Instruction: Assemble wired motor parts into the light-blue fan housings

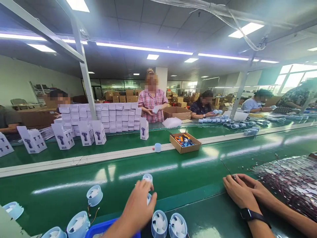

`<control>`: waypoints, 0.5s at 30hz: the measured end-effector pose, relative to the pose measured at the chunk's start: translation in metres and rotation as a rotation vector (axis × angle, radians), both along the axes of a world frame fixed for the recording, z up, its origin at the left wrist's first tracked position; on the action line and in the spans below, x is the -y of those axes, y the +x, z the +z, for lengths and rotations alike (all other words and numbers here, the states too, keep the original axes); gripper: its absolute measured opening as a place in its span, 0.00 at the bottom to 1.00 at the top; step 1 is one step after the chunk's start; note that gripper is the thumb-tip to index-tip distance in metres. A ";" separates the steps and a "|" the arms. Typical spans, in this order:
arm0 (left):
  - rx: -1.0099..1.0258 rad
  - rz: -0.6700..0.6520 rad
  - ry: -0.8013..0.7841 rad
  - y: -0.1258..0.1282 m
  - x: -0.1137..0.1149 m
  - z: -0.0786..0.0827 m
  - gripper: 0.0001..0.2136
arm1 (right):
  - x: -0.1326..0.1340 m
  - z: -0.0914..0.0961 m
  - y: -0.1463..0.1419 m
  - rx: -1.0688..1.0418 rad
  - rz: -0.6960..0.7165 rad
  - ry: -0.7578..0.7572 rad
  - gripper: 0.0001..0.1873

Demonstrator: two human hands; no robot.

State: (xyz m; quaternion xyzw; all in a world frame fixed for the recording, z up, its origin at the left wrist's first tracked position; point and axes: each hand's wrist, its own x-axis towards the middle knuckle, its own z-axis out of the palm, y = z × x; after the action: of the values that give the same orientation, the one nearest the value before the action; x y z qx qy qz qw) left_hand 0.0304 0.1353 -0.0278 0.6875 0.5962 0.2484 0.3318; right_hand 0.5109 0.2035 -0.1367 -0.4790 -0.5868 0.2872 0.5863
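Head view over a green conveyor belt (74, 188). Left hand (140, 206) was curled over a small pale-blue fan housing (148, 178), fingers touching its rim and partly covering a second one just beneath; whether the grip was fully closed could not be told, since the hand hid most of the contact. Right hand (239, 191) lay on the belt edge with fingers loosely bent, fingertips pinching a thin dark wire (225, 168) that ran up and left; a black wristband (252, 215) sat on that wrist. Just right of that hand lay a large heap of wired parts (292, 181). More fan housings stood near the left hand: two side by side (168, 224) below it, others (94, 195) to its left, beside a blue bin (99, 228). Across the belt were an open cardboard box (185, 142) of small parts, stacked white product boxes (111, 117), and a standing co-worker in a plaid shirt (151, 102).
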 end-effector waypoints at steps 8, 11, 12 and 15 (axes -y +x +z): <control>-0.459 -0.082 -0.031 -0.002 -0.115 -0.033 0.21 | -0.005 -0.005 0.011 0.110 0.038 -0.005 0.19; -0.575 -0.089 -0.079 -0.008 -0.117 -0.037 0.15 | -0.004 -0.013 0.014 0.061 -0.023 -0.019 0.20; -0.616 -0.067 -0.086 -0.013 -0.115 -0.037 0.15 | -0.003 -0.016 0.013 0.050 -0.040 -0.020 0.20; -0.733 0.032 -0.093 -0.040 -0.105 -0.033 0.15 | 0.001 -0.022 0.013 0.026 -0.068 -0.060 0.18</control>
State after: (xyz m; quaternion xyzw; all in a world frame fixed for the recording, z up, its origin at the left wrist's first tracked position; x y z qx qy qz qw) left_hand -0.0096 0.2404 -0.0612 0.7056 0.6969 -0.0365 0.1231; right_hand 0.5237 0.2025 -0.1588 -0.5196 -0.5690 0.2784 0.5733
